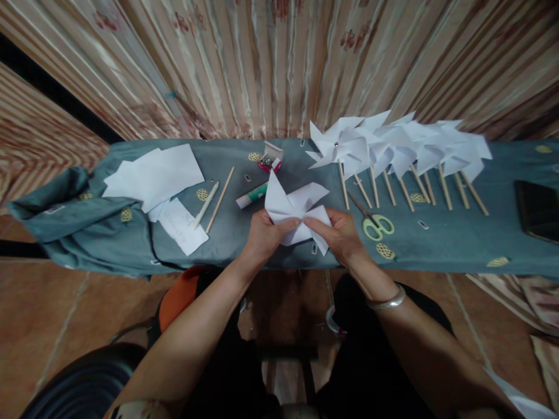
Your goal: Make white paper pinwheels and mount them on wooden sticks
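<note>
My left hand [264,235] and my right hand [340,235] both pinch a folded white paper pinwheel head [293,206] just above the near edge of the table [458,244], thumbs pressed on its centre. Its pointed flaps stick up and out to the right. A glue stick [252,195] lies just beyond it on the cloth. Green-handled scissors [374,223] lie right of my right hand.
A row of several finished white pinwheels on wooden sticks [402,154] lies at the back right. White paper sheets [152,174] and two loose sticks [213,201] lie at the left. A small open box [271,157] sits at the back, and a dark phone [538,210] lies at the far right.
</note>
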{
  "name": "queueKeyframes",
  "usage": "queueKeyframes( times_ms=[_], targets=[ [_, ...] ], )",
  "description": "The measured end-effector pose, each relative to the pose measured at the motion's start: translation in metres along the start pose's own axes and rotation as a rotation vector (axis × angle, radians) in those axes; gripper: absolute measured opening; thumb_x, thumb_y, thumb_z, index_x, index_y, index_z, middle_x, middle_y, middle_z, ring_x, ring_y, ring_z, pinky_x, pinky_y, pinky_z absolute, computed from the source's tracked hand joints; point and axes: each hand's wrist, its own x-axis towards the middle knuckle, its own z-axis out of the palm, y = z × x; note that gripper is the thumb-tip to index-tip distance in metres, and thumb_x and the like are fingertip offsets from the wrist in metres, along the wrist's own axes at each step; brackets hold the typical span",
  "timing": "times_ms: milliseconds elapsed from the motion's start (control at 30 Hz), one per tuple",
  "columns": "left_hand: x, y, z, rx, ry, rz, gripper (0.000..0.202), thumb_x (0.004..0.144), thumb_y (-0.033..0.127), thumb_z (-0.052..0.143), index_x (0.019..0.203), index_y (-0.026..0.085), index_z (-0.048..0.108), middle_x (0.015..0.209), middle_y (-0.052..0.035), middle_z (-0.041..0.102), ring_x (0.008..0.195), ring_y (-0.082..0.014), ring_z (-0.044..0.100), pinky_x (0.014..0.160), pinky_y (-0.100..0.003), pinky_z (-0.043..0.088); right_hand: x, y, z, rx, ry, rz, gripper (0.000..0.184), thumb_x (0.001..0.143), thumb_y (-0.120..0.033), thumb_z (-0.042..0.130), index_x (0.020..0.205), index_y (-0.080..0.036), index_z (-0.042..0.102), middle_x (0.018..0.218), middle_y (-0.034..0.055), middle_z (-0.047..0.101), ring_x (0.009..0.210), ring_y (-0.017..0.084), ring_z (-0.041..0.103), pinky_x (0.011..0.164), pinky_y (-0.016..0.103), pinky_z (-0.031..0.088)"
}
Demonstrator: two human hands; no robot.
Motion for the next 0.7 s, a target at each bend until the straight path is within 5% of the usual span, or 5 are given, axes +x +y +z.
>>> queueKeyframes(
  times_ms=[700],
  targets=[
    [-0.0037, -0.0014, 0.0049, -0.040, 0.046, -0.041, 0.028, 0.049, 0.022, 0.083, 0.073, 0.013, 0.073, 0.069, -0.0015, 0.073, 0.062, -0.0150, 0.062, 0.064, -0.027, 0.050, -0.0037, -0.0062, 0.0014, -0.106, 0.043, -0.080, 0.028, 0.064, -0.044, 0.070, 0.067, -0.016, 0.069, 0.059, -0.0004, 0.063, 0.055, 0.013, 0.051, 0.051, 0.025, 0.039]
  ],
)
